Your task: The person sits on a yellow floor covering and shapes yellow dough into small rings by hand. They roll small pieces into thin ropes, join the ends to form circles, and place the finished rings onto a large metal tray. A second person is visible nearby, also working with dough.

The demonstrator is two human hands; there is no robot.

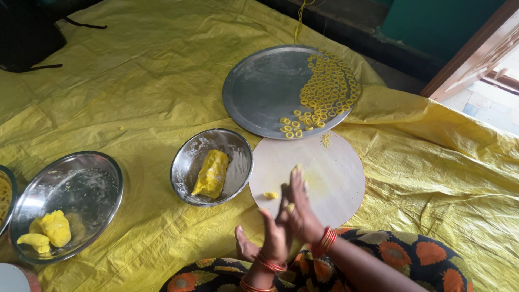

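Observation:
My left hand [274, 236] and my right hand [298, 208] are pressed palm to palm over the near edge of a round pale board [330, 162], with a bit of yellow dough between them, mostly hidden. A small yellow dough piece [270, 195] lies on the board just left of my hands. Beyond the board sits a large flat steel plate [265, 89] with several small yellow dough rings [327, 89] packed along its right side. A steel bowl [189, 162] to the left of the board holds a yellow dough lump [211, 173].
A yellow plastic sheet [135, 92] covers the floor. At the left, a wider steel bowl [75, 184] holds two dough pieces [51, 230]. Another dish edge [4, 197] shows at the far left. A dark bag [27, 32] lies at the top left; a wooden door frame [476, 54] stands at the top right.

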